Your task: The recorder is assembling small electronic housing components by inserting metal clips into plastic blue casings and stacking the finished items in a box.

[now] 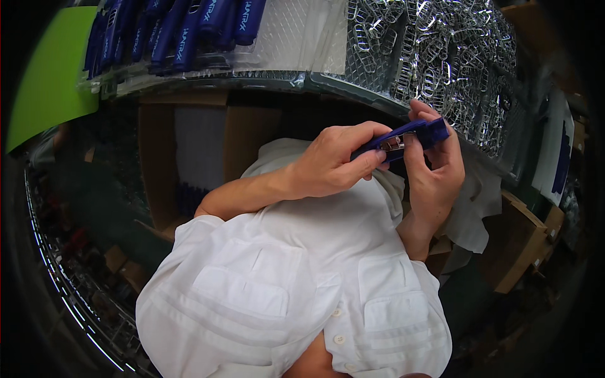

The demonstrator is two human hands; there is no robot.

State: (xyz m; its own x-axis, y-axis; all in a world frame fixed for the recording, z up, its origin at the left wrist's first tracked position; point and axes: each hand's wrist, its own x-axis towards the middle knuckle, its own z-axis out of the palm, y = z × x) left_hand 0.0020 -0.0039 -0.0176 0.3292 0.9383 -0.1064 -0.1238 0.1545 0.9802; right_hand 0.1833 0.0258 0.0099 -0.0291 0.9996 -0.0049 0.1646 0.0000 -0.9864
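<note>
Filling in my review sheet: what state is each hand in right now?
Left hand: closed, pinching the left end of a blue plastic piece.
Right hand: closed, thumb and fingers holding the same piece toward its right end.

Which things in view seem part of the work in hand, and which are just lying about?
Seem part of the work:
blue plastic piece, between left hand and right hand
silver metal part within it
heaped metal pieces, upper right
similar blue pieces, upper left

Seem just lying about:
bright green sheet, far left
cardboard box, lower right
</note>
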